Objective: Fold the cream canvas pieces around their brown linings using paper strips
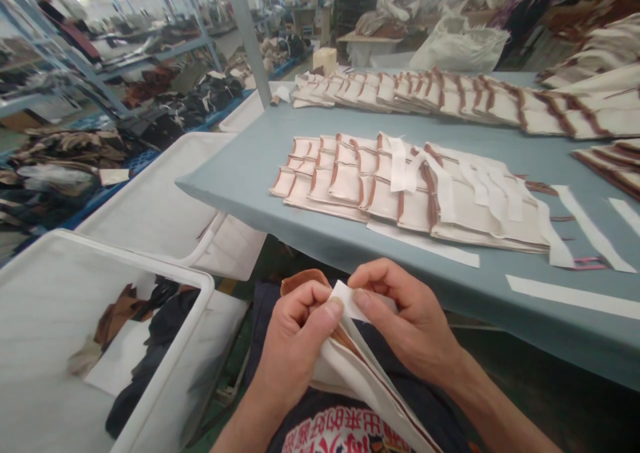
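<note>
On my lap lies a cream fabric piece (367,390) with brown edging, its upper end gripped in my left hand (305,330). Thumb and fingers of that hand are closed on its edge. A white strip (345,296) is pinched in my right hand (400,313), right beside the left fingertips. The strip touches the top edge of the fabric piece; whether it is attached there I cannot tell. A brown flap (304,280) shows behind my left fingers.
Overlapping cream pieces with brown trim (345,180) lie on the blue-green table (235,166), with white strips (575,296) on and around them. A longer row of pieces (415,92) runs behind. At left stands a white bin (200,280) holding scraps. A person (60,20) is far left.
</note>
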`<state>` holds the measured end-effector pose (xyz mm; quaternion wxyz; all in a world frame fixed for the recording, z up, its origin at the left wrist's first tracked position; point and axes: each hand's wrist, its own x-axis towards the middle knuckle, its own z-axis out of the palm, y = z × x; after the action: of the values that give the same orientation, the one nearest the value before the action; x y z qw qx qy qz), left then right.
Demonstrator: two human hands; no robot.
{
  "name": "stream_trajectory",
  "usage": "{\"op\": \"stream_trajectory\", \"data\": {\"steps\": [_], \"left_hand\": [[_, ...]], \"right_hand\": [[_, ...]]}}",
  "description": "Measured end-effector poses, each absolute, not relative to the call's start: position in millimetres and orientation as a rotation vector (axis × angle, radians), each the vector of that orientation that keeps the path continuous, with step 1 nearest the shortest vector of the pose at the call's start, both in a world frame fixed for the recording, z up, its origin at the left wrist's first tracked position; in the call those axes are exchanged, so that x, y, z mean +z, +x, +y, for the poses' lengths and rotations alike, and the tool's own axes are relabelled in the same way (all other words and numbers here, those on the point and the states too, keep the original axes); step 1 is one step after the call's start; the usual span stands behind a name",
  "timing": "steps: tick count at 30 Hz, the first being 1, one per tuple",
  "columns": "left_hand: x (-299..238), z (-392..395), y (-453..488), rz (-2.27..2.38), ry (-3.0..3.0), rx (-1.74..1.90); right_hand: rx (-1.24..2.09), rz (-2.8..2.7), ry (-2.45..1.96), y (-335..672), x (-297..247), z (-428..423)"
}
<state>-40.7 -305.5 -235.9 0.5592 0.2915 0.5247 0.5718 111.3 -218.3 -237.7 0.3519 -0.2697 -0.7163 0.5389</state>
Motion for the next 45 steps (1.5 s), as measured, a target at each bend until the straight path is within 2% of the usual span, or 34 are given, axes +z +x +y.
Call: {"op": "stream_trajectory", "data": {"steps": [6,13,18,24,36,45], "left_hand": [[-241,-304,-31,1.175,0.473,1.447],[-242,-300,-23,1.272,0.5,1.561],[-244,-299,-21,1.332,0.541,1.57],[-254,-299,-19,1.39,0.6,1.582],[-256,-298,-15,1.369,0.602,1.626],[-251,-299,-20,1.444,0.701,1.539]], "right_hand": [[0.947,-2.091,-0.605,115,-244,-210],[0.657,-2.253,-0.437,113,-238,-208],[0.333,-2.224,-0.488,104,-234,-211],[0.105,-2.119,-0.605,92,-237,-219],[-0.042,-2.056,-0.619,85,-249,-222],[0.078,-2.134,-0.555,83,-251,-220]]}}
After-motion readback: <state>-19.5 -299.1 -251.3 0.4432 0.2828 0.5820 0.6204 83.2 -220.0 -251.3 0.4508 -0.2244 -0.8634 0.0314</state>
